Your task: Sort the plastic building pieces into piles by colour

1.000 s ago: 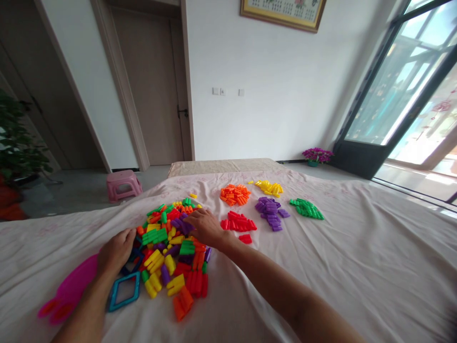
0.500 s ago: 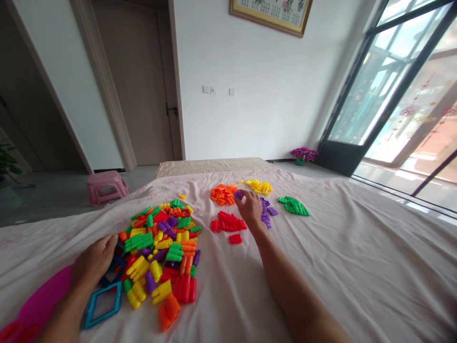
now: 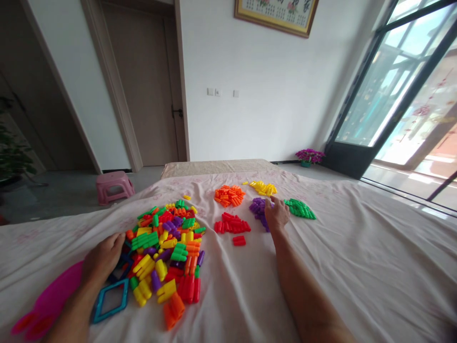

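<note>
Right hand [image 3: 277, 214]: fingers bent, down at the right side of the purple pile [image 3: 257, 208]; can't tell from here if they grip a piece. Left hand [image 3: 105, 257]: fingers together, at the left edge of the mixed heap [image 3: 162, 238] of coloured blocks, by some dark blue pieces [image 3: 125, 261]; grip hidden, can't tell. Around the purple pile: green pile [image 3: 300, 209] just right, yellow pile [image 3: 263, 187] beyond on the far side, orange pile [image 3: 229, 196] to the left, red pile [image 3: 232, 223] left and nearer, one red block [image 3: 239, 240] apart on its near side. Near left: teal diamond frame [image 3: 110, 313], bright pink object [image 3: 59, 295] partly behind the left forearm. All on a pale, wrinkled cloth [image 3: 228, 290]. Pink stool [image 3: 114, 186] on the floor, far left.
</note>
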`<action>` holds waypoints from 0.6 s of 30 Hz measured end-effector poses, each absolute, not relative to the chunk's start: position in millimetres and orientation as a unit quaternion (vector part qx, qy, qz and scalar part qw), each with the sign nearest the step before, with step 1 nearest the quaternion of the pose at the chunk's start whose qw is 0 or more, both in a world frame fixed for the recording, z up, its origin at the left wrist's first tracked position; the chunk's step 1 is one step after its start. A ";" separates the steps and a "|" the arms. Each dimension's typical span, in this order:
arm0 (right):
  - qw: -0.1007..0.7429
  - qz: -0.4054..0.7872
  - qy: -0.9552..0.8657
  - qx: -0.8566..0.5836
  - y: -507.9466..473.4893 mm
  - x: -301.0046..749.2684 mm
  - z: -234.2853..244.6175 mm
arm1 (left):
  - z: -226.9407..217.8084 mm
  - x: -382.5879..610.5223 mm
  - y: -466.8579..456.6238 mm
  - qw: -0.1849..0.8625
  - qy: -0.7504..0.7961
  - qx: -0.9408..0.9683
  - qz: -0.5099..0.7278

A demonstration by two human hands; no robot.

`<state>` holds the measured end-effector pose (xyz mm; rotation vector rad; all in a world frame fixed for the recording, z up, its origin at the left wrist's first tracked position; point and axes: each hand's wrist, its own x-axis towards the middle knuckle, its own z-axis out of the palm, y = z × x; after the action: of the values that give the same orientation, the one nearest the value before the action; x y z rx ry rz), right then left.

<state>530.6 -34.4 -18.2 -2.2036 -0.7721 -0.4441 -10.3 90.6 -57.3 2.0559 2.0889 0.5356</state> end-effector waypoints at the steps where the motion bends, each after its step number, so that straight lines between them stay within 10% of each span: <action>1: 0.388 -0.181 -0.331 -0.841 -29.8 521.0 -15.5 | -54.6 -8.5 88.8 0.084 0.703 0.685 0.173; 9: 0.392 -0.018 -0.707 -0.589 7.1 378.0 -6.6 | -45.4 -2.2 82.5 0.094 0.702 0.688 0.159; 18: 0.201 0.005 -0.789 -0.581 44.1 281.6 3.8 | -46.4 -3.1 82.2 0.089 0.700 0.691 0.157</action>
<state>281.6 44.1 3.8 -1.6224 -2.2035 0.0130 -3.1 82.2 -46.4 2.0559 2.0816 0.4665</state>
